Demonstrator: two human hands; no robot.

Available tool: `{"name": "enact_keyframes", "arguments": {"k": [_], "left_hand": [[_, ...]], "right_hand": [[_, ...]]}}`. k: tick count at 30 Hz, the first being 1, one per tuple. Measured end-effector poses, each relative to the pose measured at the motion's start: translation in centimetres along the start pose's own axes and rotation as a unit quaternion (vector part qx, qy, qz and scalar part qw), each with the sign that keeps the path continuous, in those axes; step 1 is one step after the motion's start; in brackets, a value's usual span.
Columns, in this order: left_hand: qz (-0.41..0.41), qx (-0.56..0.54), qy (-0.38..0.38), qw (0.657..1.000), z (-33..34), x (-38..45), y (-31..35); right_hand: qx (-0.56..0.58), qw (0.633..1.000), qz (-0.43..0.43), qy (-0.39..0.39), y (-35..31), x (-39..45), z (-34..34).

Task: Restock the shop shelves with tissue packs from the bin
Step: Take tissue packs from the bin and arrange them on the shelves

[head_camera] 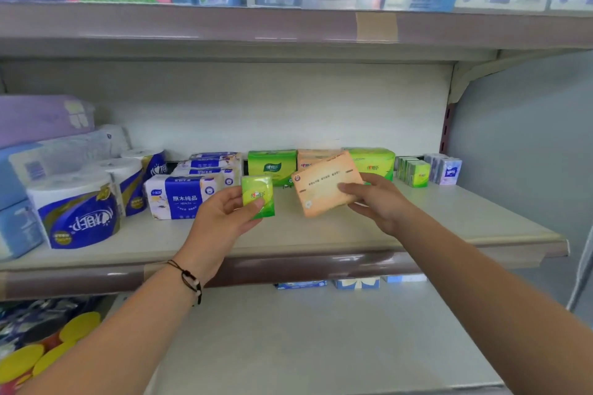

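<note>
Both forearms reach forward from the near edge, over the bare lower shelf [321, 346], toward the middle shelf [449, 221].

At the far left of that shelf stand toilet rolls [77, 208] in blue and white wrap, and next to them white and blue tissue packs [183, 197] lie in a short stack.

Right of these, the left hand [224, 215], with a dark cord bracelet [189, 279] on its wrist, is clamped on a small green tissue pack [258, 197]; the thumb lies across the front and the fingers are behind. It is held upright with the printed face toward the person, I think so that it can be matched with the same kind on the shelf.

Further right, the right hand [375, 202] pinches a flat orange tissue pack [324, 189] by its right end, tilted, just above the shelf. It hangs in front of a second orange pack [316, 157] that sits between two bigger green packs [272, 165] at the back, so probably it goes there.

Far right stand small green packs [415, 171], a likely place for the left hand's pack. No bin is in view.
</note>
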State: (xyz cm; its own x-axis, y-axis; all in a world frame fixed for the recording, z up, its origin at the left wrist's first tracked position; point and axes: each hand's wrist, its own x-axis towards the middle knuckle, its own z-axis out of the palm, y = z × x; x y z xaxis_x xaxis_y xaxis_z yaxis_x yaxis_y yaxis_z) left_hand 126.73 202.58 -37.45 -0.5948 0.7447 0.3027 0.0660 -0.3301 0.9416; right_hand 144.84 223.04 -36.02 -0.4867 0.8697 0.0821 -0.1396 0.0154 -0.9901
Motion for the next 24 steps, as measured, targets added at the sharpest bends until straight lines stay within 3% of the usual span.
{"name": "enact_keyframes", "arguments": {"k": [4,7,13,16,18,24], "left_hand": [[0.006,0.018,0.004,1.0,-0.6,1.8,-0.3],[0.008,0.022,-0.004,1.0,-0.5,3.0,-0.5],[0.01,0.048,-0.038,0.998,-0.1,4.7,-1.1],[0.006,0.057,-0.043,0.997,0.1,5.3,-1.5],[0.006,0.06,-0.043,0.997,0.2,5.6,-1.8],[0.0,0.061,-0.041,0.997,0.0,5.9,-2.3]], "right_hand": [[-0.029,0.996,-0.079,0.024,-1.6,2.8,1.3],[-0.15,0.977,-0.15,-0.001,-3.0,4.6,1.6],[-0.406,0.888,-0.206,-0.068,-3.8,7.8,2.6],[-0.532,0.811,-0.224,-0.094,-3.9,8.9,3.7],[-0.574,0.779,-0.226,-0.112,-3.7,9.2,4.4],[-0.623,0.73,-0.261,-0.108,-1.3,10.0,5.0]]}}
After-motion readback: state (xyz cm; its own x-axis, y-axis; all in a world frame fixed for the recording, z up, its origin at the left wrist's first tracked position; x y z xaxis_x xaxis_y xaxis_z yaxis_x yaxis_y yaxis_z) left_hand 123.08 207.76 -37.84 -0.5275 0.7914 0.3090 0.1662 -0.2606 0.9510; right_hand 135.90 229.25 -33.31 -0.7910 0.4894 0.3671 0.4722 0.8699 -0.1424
